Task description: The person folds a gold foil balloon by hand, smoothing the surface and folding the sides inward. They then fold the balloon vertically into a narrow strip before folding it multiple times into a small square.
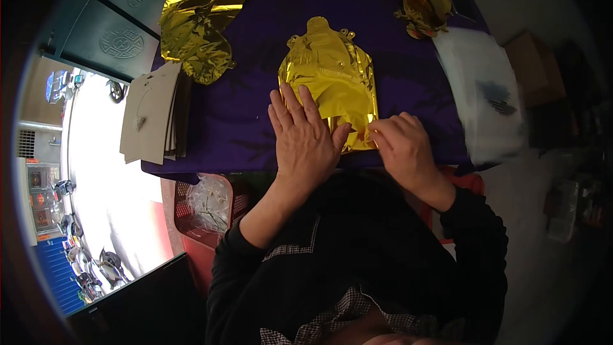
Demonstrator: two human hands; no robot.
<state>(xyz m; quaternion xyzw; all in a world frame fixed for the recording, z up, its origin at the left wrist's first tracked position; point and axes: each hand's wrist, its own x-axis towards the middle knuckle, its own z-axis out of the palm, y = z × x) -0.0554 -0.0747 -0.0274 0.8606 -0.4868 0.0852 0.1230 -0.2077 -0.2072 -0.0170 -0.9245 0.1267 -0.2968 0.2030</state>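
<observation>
A flat, folded gold foil balloon (329, 67) lies in front of me, with a rounded tab at its top and small tabs on both sides. My left hand (300, 131) rests palm down on its lower left part, fingers stretched out. At the lower right corner, the fingers of my right hand (403, 147) are pinched together on the foil edge. Part of the balloon's lower end is hidden beneath my left hand.
A purple cloth (249, 108) covers the table. More gold foil (198, 32) lies at the far left, and another foil piece (424, 0) at the far right. Cardboard sheets (150, 115) stand at the left edge; white plastic (482, 96) hangs on the right. Below is a red basket (185, 217).
</observation>
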